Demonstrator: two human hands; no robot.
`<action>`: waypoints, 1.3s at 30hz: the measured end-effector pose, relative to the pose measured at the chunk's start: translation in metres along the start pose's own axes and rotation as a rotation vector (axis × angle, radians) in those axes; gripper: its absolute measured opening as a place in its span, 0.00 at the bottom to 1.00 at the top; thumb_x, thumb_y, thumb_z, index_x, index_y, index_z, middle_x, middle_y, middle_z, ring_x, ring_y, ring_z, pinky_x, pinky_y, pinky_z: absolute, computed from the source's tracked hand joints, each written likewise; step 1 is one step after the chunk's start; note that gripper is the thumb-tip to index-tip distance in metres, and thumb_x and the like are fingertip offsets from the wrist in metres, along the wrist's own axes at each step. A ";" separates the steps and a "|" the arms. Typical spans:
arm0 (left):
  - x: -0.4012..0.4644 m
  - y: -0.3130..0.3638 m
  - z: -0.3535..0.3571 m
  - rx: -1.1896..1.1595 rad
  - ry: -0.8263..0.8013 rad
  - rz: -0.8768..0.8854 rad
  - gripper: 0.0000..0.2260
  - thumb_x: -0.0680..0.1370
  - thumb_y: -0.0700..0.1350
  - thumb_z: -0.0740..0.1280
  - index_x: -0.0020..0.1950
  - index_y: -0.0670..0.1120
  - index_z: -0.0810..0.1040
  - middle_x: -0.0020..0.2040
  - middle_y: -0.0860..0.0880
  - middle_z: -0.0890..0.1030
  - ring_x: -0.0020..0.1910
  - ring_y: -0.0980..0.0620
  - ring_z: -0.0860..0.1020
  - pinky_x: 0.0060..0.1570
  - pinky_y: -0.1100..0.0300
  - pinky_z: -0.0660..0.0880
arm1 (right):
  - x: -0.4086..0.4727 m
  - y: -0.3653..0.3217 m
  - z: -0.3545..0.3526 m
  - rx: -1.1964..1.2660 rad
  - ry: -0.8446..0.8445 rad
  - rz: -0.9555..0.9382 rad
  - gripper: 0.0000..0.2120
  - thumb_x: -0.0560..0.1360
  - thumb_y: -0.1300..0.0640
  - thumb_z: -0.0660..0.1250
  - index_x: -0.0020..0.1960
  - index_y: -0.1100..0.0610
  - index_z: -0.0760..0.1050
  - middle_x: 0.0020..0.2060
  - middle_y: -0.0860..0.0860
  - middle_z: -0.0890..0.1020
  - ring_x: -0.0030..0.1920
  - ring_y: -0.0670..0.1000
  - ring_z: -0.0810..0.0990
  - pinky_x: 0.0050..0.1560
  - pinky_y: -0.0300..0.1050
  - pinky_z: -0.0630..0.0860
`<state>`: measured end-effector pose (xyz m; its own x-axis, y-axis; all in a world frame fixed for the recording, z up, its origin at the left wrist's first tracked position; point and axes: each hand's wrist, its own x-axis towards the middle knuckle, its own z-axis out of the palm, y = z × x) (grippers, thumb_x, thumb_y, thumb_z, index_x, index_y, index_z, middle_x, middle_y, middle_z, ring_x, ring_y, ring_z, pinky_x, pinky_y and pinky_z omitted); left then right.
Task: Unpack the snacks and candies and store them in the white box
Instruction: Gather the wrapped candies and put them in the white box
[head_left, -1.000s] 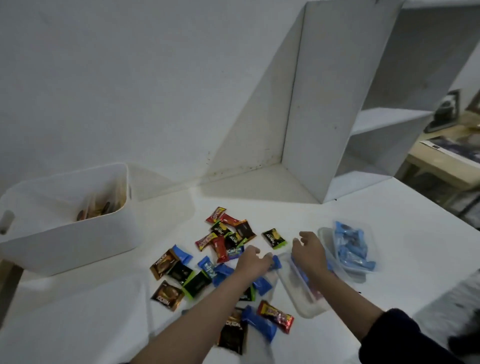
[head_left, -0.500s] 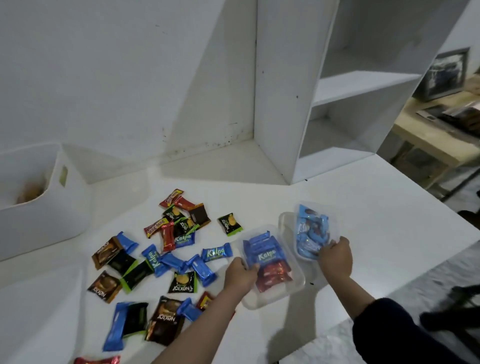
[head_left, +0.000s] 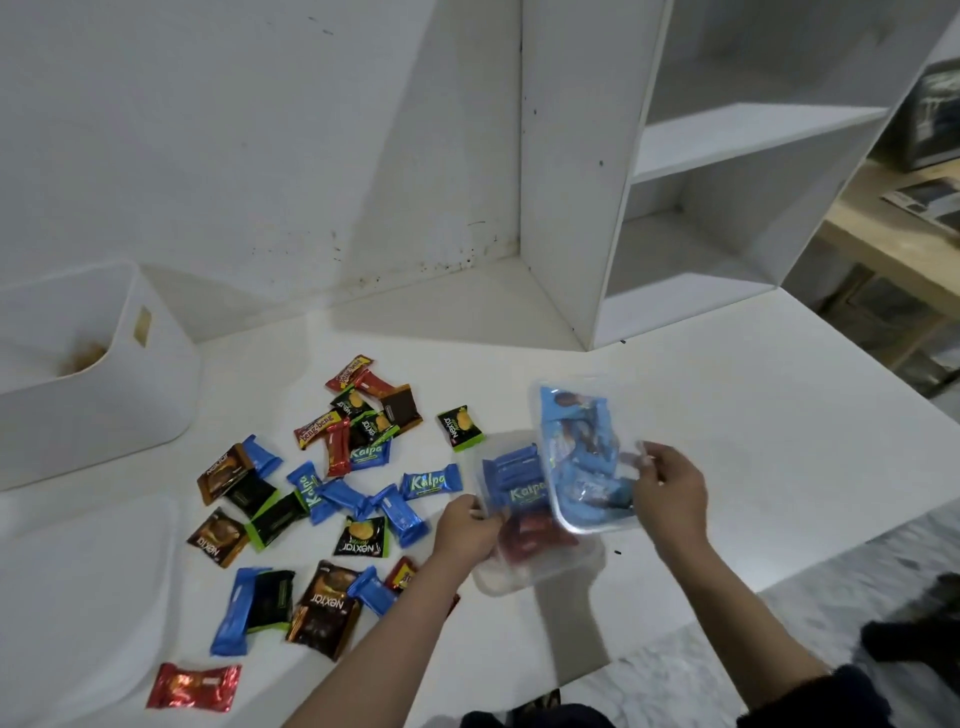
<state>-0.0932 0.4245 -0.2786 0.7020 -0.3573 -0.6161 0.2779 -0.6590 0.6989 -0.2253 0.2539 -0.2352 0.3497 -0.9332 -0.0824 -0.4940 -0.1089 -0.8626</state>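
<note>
Unpacking is the step in hand, by my read: two clear plastic containers are up off the bench (head_left: 727, 415), both with snacks inside, and plenty of loose wrappers are scattered across the white top. Left hand (head_left: 467, 530) has its fingers curled around the near edge of the lower clear container (head_left: 511, 519), the one showing blue Kalpa bars and something red beneath. Right hand (head_left: 670, 488) pinches the side of the upper container (head_left: 576, 457), which is tilted and packed with pale blue packets; it overlaps the lower one, though whether the two touch I cannot tell. White box (head_left: 104, 395) sits well apart at the far left of the bench, with something brownish in its corner. Loose candies (head_left: 332, 493) lie between the box and the hands: Nextar, Kalpa, Beng-beng wrappers, and a red one (head_left: 195, 687) alone near the front edge. Next move, I'd say, calls for tipping these containers out or carrying them over to the box, keeping the tilted one under control so packets don't slide off the bench edge.
</note>
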 end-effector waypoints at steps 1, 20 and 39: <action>-0.001 0.001 0.000 -0.053 -0.013 -0.025 0.07 0.75 0.43 0.70 0.47 0.41 0.75 0.43 0.41 0.80 0.38 0.45 0.79 0.42 0.49 0.80 | -0.009 0.000 0.005 -0.024 -0.052 -0.044 0.11 0.76 0.64 0.61 0.55 0.58 0.79 0.48 0.55 0.85 0.50 0.57 0.82 0.54 0.49 0.76; -0.047 0.004 -0.004 -0.356 -0.172 -0.054 0.18 0.76 0.56 0.67 0.61 0.48 0.73 0.52 0.49 0.83 0.46 0.53 0.82 0.30 0.65 0.76 | -0.053 0.001 0.024 -0.308 -0.377 -0.031 0.18 0.82 0.51 0.50 0.37 0.55 0.68 0.35 0.50 0.75 0.40 0.56 0.75 0.40 0.45 0.67; -0.053 -0.007 -0.160 -0.424 -0.090 0.032 0.17 0.76 0.58 0.65 0.56 0.47 0.75 0.48 0.50 0.82 0.45 0.52 0.81 0.39 0.58 0.78 | -0.131 -0.107 0.110 -0.037 -0.528 0.076 0.17 0.80 0.45 0.54 0.49 0.59 0.71 0.42 0.50 0.77 0.42 0.46 0.77 0.36 0.41 0.73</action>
<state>-0.0271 0.5536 -0.1925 0.6597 -0.4421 -0.6078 0.5149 -0.3232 0.7940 -0.1304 0.4251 -0.1876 0.6598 -0.6410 -0.3921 -0.5579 -0.0683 -0.8271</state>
